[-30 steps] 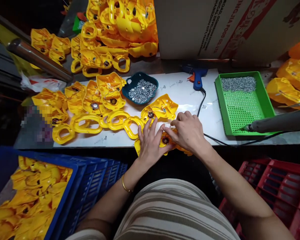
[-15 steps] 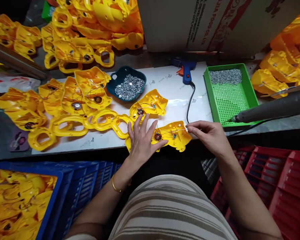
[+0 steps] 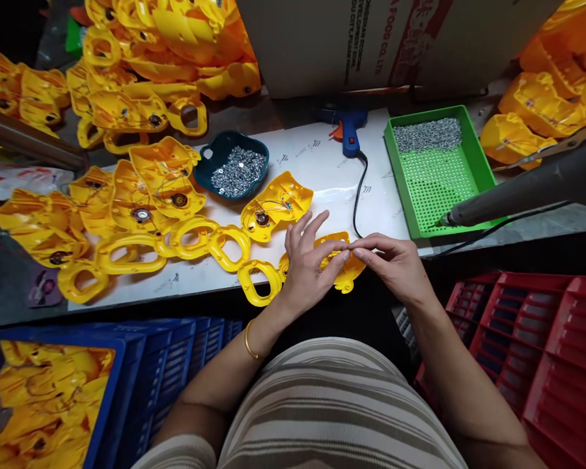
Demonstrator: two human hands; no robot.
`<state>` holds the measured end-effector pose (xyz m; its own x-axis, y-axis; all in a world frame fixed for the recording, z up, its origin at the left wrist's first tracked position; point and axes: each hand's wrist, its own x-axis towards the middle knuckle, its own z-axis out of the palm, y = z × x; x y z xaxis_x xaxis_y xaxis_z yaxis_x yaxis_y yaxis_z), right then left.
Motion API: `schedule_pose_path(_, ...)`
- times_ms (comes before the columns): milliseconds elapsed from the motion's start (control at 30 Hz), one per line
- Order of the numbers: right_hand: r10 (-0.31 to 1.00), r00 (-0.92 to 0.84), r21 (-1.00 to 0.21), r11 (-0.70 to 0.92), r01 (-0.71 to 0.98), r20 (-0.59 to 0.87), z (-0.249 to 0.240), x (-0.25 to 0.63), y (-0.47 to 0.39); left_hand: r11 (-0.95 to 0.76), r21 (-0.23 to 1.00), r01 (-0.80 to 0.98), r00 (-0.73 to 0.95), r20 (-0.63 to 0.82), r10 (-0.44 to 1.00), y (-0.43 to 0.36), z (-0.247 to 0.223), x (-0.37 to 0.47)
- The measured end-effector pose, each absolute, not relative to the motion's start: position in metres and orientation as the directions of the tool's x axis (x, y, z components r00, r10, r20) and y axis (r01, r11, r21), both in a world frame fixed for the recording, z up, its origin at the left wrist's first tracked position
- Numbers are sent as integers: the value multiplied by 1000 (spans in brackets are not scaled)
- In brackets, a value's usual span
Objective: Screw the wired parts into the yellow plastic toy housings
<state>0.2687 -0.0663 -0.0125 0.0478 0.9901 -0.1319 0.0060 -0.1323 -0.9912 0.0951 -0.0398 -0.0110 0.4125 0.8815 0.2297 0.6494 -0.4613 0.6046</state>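
My left hand (image 3: 305, 264) and my right hand (image 3: 393, 264) meet fingertip to fingertip over a yellow plastic shell half (image 3: 346, 281). Thumb and forefinger of each are pinched, while the other left fingers are raised and spread. A thin wire from the shell runs to my right fingertips; its end is hidden. What my left pinch holds is too small to make out. The shell's ring handle (image 3: 247, 280) sticks out to the left, and my left hand covers much of its inside. Just behind lies a second wired shell half (image 3: 293, 195) with a round speaker-like part.
Behind are a dark teal bowl (image 3: 200, 172) of screws, a blue glue gun (image 3: 350, 133) with its cord, and a green basket (image 3: 442, 189) with small metal pieces. More yellow shells (image 3: 141, 192) lie left. A grey rod (image 3: 517, 189) juts in from the right. Blue (image 3: 176, 365) and red crates (image 3: 557, 352) stand below.
My left hand has lifted off the shell and moved right, its thumb and forefinger closing beside my right fingertips. My right hand stays pinched at the shell's right end. The view has shifted slightly.
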Motion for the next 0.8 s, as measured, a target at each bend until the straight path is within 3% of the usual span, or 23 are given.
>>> schedule_pose_path(167, 988, 144, -989, -75, 127, -56, -14, 271, -73, -433, 642, 632, 359, 252, 899, -43, -9, 94)
schedule_pose_path(267, 972, 194, -971, -166, 175, -131, -19, 276, -86, -428, 583, 690, 348, 251, 903, -50, -7, 96)
schedule_pose_path(433, 949, 39, -935, -314, 165, -312, -29, 274, -103, -403, 548, 733, 339, 218, 915, -58, -12, 103)
schedule_pose_path(800, 960, -23, -939, -267, 216, -279, -32, 269, -102, -329, 547, 770, 293, 154, 944, -57, -16, 110)
